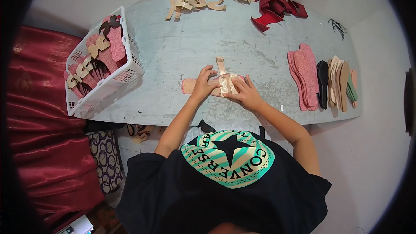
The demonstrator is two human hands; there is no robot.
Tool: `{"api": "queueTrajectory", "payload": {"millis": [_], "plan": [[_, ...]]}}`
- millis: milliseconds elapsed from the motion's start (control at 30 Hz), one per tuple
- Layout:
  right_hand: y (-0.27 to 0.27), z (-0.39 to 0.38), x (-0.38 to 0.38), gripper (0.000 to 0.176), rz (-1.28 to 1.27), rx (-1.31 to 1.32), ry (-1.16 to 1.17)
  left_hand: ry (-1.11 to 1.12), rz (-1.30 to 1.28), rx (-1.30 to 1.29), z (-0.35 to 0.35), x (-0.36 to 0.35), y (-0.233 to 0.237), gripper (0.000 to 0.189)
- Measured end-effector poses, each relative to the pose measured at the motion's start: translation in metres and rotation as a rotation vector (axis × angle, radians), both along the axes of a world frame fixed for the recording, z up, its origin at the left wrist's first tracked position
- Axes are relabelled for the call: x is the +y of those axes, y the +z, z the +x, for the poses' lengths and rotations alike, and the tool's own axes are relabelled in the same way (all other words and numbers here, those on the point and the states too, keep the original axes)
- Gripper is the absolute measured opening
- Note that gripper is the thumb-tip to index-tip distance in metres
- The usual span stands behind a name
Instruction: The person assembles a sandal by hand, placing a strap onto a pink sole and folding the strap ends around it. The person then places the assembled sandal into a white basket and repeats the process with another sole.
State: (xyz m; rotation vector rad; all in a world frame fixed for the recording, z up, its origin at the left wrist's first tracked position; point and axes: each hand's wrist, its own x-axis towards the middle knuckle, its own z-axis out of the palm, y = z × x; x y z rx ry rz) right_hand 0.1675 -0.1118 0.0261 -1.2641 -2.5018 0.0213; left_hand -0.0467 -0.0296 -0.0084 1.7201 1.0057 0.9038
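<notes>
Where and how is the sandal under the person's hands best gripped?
Probably pinch the sandal by its bare rounded end, coming from the person's left. It lies crosswise in front of them, and that end sticks out past the left hand, while beige straps and the right hand crowd the rest.

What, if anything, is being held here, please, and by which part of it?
A pink-edged sole with beige straps: the right hand holds it across the straps. The left hand is at its middle; whether that one grips is unclear.
</notes>
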Motion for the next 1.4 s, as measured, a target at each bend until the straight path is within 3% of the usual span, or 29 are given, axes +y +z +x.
{"api": "queueTrajectory", "payload": {"millis": [133,233,433,700,933,1133,1200,1333,1400], "plan": [[0.0,0.001,-0.001,0.031,-0.023,-0.018,-0.005,0.016,0.135,0.099,0.003,0.0,0.002,0.053],[-0.003,0.0,0.0,0.031,-0.039,-0.029,-0.016,0.012,-0.027,-0.022,0.005,0.005,0.001,0.062],[-0.004,-0.001,-0.001,0.031,-0.044,-0.055,-0.031,-0.019,0.12,0.183,0.003,0.025,0.019,0.079],[-0.004,-0.003,-0.003,0.032,-0.056,-0.044,-0.05,-0.191,0.102,0.438,-0.001,0.057,0.009,0.119],[-0.006,-0.004,-0.004,0.03,-0.042,-0.014,-0.072,-0.265,-0.01,0.501,0.006,0.071,0.009,0.113],[-0.006,-0.004,-0.004,0.028,-0.062,-0.001,-0.076,-0.352,-0.092,0.197,0.006,0.056,0.014,0.097],[-0.007,-0.004,-0.004,0.027,-0.054,0.009,-0.077,-0.352,-0.194,0.1,0.005,0.046,0.023,0.077],[-0.007,-0.004,-0.004,0.026,-0.04,0.018,-0.081,-0.308,-0.291,-0.083,0.008,0.037,0.012,0.07],[-0.007,-0.005,-0.003,0.026,-0.038,0.02,-0.081,-0.397,-0.323,-0.141,0.006,0.039,0.01,0.06]]}}
